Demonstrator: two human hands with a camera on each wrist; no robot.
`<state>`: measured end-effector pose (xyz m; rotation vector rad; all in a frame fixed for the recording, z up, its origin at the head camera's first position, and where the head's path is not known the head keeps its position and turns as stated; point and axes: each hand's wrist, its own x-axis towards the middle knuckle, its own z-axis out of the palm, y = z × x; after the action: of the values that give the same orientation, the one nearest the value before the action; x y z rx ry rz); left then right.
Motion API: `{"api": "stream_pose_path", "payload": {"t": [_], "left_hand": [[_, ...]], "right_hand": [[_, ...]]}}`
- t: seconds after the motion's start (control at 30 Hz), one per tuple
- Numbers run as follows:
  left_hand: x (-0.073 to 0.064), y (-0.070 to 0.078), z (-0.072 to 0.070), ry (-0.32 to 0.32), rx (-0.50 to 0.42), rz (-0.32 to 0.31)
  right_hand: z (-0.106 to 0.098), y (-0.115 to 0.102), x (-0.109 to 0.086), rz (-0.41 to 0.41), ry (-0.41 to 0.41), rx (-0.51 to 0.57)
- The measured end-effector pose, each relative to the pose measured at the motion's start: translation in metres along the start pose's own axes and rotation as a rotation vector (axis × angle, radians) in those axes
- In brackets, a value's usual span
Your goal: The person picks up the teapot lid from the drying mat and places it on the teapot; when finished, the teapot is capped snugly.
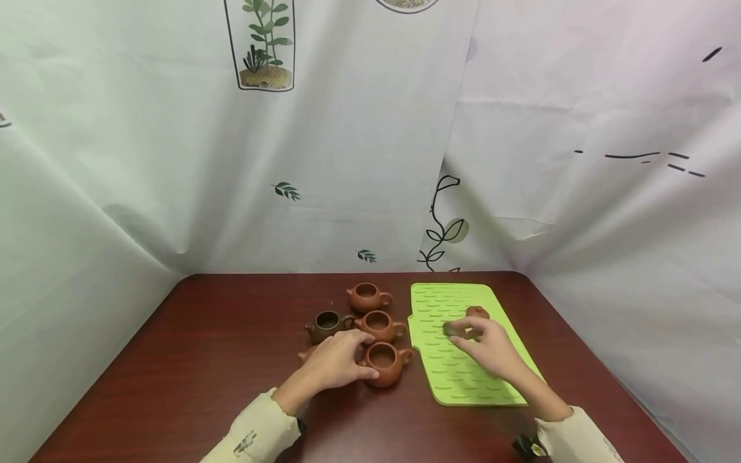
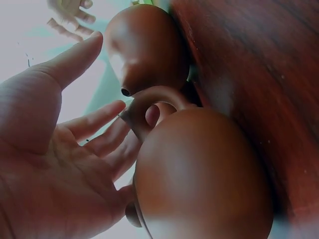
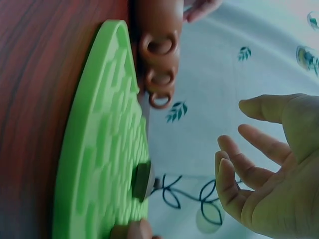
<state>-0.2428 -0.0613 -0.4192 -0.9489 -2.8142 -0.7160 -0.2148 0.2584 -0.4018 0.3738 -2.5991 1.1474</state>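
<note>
My left hand (image 1: 338,361) lies among small clay teapots, fingers spread and relaxed. Its thumb and fingertips are close to a lidless reddish-brown teapot (image 1: 389,373); whether they touch it I cannot tell. Beneath this hand a lidded teapot (image 2: 199,174) sits, mostly hidden in the head view except for its spout (image 1: 305,355). Over the green mat (image 1: 457,379) hovers my right hand (image 1: 492,347), loosely bent and holding nothing. A dark lid (image 3: 144,181) stands on the mat, apart from those fingers in the right wrist view. Farther back on it is a reddish-brown lid (image 1: 477,312).
Behind the left hand stand a dark lidless teapot (image 1: 325,329) and two reddish-brown lidless ones, a middle teapot (image 1: 379,334) and a back teapot (image 1: 366,305). They crowd together left of the mat on a dark red wooden table (image 1: 231,341). A printed white cloth (image 1: 359,128) hangs around it.
</note>
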Motion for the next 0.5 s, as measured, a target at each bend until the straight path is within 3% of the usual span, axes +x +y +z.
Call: {"api": "stream_pose_path", "payload": {"t": [0.5], "left_hand": [[0.004,-0.001,0.002,-0.031,-0.006,0.003]], "right_hand": [[-0.036,0.037,-0.018,0.156,-0.03,-0.055]]}}
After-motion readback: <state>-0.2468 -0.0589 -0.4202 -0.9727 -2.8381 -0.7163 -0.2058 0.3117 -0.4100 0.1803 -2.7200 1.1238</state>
